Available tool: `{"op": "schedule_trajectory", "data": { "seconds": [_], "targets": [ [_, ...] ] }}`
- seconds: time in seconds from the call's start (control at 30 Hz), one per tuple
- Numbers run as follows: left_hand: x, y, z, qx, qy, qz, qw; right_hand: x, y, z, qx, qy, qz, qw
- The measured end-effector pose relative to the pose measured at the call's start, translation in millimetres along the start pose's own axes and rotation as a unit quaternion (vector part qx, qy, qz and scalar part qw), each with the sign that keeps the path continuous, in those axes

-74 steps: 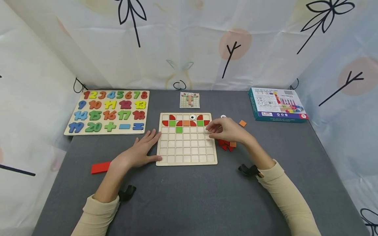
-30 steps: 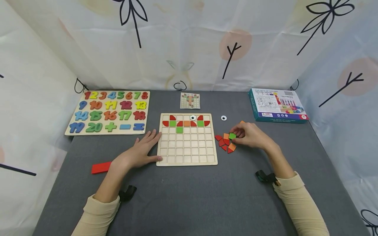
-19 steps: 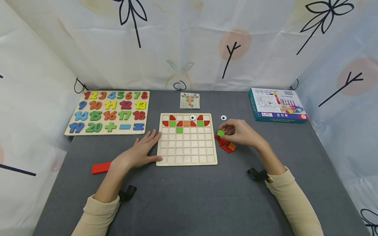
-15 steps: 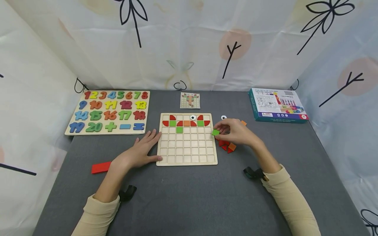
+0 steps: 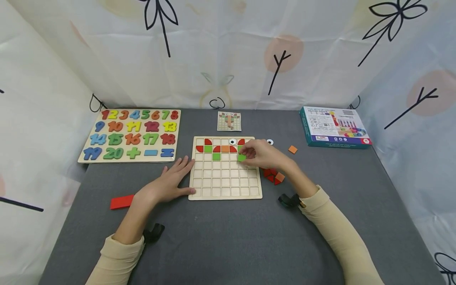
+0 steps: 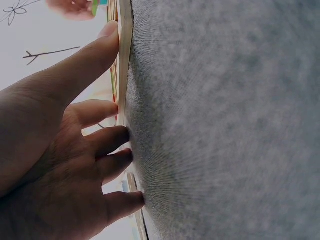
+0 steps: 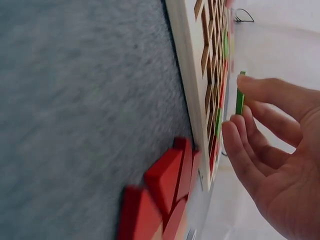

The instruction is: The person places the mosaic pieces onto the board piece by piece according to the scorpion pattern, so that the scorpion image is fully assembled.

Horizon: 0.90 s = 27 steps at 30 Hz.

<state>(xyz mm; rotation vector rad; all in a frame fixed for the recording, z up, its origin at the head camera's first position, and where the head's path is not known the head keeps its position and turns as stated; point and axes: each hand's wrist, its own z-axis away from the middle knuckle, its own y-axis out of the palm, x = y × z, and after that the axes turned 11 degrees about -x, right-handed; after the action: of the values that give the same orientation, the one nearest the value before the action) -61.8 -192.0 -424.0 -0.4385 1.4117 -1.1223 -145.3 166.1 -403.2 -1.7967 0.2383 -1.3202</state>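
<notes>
grey counter stands before a pale curtain. your left hand has its fingers apart, touching the left edge of the grid board, perhaps for keeping it steady. your right hand has fingers clamped on a green tile above the grid board, seemingly leaving its underside free.

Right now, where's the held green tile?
In the head view, the green tile is pinched in the right hand over the right side of the grid board, left of the loose red pieces; the right wrist view shows it raised.
</notes>
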Motion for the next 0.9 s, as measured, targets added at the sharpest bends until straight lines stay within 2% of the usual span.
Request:
{"op": "schedule_trajectory", "data": {
  "seconds": [0.17, 0.5, 0.9],
  "targets": [
    [-10.1, -6.4, 1.7, 0.009, -0.011, -0.015, 0.9998, 5, 7, -14.3, 0.008, -0.003, 0.035, 0.9993],
    [-14.1, -6.6, 2.7, 0.006, -0.013, -0.017, 0.9998, 13, 17, -27.4, 0.004, -0.029, 0.072, 0.997],
    [-13.8, -6.4, 3.5, 0.006, -0.009, -0.016, 0.9998, 14, 19, -24.9, -0.003, -0.011, 0.058, 0.9983]
  ]
}}
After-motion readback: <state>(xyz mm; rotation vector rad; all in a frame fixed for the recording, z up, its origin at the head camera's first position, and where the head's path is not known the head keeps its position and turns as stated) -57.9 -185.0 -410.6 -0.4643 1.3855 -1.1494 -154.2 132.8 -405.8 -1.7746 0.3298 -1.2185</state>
